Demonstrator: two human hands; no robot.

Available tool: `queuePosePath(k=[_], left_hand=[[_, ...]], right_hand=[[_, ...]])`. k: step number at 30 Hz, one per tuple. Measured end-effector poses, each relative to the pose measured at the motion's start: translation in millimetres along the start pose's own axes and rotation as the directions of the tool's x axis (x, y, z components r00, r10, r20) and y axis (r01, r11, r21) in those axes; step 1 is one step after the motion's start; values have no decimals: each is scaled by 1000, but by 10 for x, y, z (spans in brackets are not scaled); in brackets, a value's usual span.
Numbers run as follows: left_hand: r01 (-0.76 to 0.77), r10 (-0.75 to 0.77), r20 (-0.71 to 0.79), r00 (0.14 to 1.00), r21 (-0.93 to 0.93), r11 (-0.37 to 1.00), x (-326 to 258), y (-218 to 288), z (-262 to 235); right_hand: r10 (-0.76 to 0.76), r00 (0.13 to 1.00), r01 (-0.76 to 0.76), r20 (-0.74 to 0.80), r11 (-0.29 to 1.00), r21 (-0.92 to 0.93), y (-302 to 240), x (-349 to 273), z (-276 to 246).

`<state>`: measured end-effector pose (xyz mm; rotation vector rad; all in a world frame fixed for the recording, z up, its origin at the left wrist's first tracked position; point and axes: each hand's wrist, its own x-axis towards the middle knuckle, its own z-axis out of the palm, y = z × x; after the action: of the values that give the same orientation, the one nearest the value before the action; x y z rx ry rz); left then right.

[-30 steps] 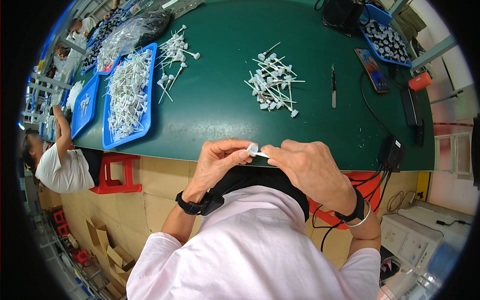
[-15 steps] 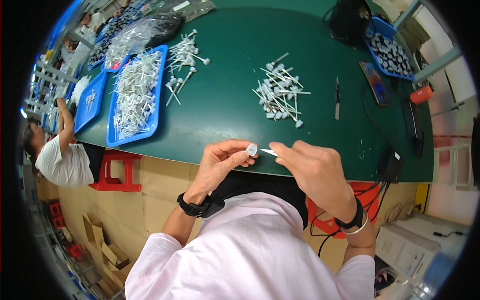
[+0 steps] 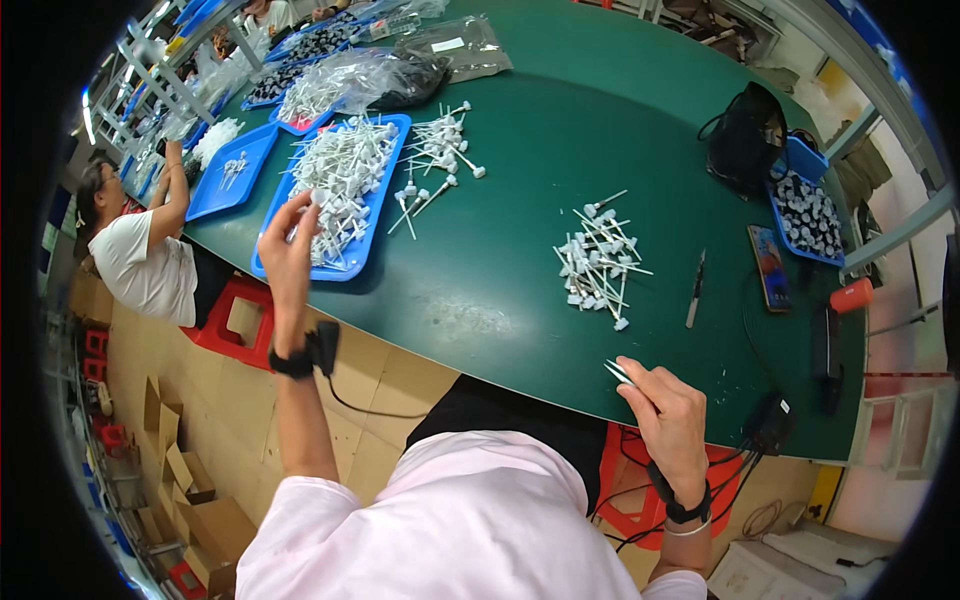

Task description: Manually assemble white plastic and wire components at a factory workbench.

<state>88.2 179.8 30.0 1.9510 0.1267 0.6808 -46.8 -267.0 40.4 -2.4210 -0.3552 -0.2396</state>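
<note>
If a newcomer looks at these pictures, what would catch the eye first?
Probably the blue tray heaped with white-headed sticks, left on the green table, with the left hand at it. Then the pile of similar sticks right of centre, and the white pointed tool in the right hand.

Glossy plastic tray (image 3: pixel 378 212), smooth tabletop (image 3: pixel 510 180), cloth shirt (image 3: pixel 440 520)

Bare table (image 3: pixel 480 250) lies open mid-frame between my left hand (image 3: pixel 288 250), beside a heaped tray (image 3: pixel 379 213) at left, and my right hand (image 3: pixel 668 415), with a pile (image 3: pixel 601 264) and tweezers (image 3: pixel 693 300) obstructing the way up-frame.
</note>
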Motion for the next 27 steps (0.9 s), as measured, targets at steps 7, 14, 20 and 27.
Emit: queuePosePath(k=[7, 14, 20, 27], left_hand=[[-292, 226, 303, 926, 193, 937, -366, 433, 719], [-692, 510, 711, 485, -45, 721, -1090, 799, 1813], [-795, 491, 785, 377, 3, 607, -1072, 660, 2054], [-376, 373, 785, 495, -193, 906, -1035, 1190, 1529]], right_hand=[[96, 993, -91, -75, 994, 66, 162, -144, -33], [84, 993, -79, -79, 995, 66, 122, -151, -65], [13, 998, -10, -62, 999, 49, 115, -167, -45], [-7, 997, 16, -74, 992, 123, 75, -100, 13]])
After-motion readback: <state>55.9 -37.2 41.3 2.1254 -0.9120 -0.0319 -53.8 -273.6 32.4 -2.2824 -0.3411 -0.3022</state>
